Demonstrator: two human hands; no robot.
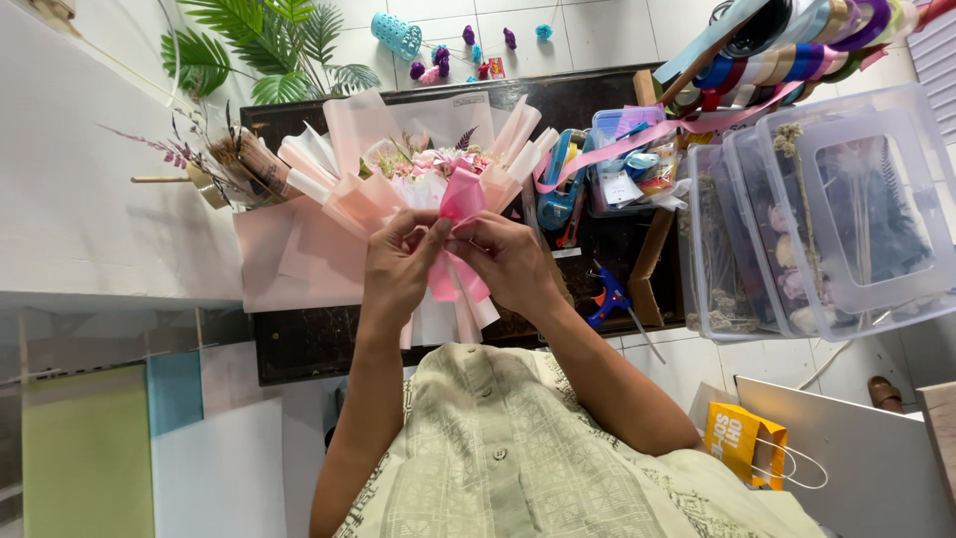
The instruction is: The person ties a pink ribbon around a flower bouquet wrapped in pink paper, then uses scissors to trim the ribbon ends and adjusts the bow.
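A bouquet (418,164) wrapped in pale pink and white paper lies on a dark table (299,344), its flowers pointing away from me. Both hands meet at its stem. My left hand (398,264) and my right hand (508,259) pinch a bright pink ribbon (461,199) that loops up over the wrap and hangs down between my wrists. The ribbon's tails are partly hidden behind my fingers.
Clear plastic lidded boxes (827,209) with dried flowers stand at the right, ribbon rolls (797,45) above them. A blue glue gun (609,299) and a tool tray (622,169) lie beside the bouquet. Green palm leaves (269,45) and dried stems (214,164) sit at the left.
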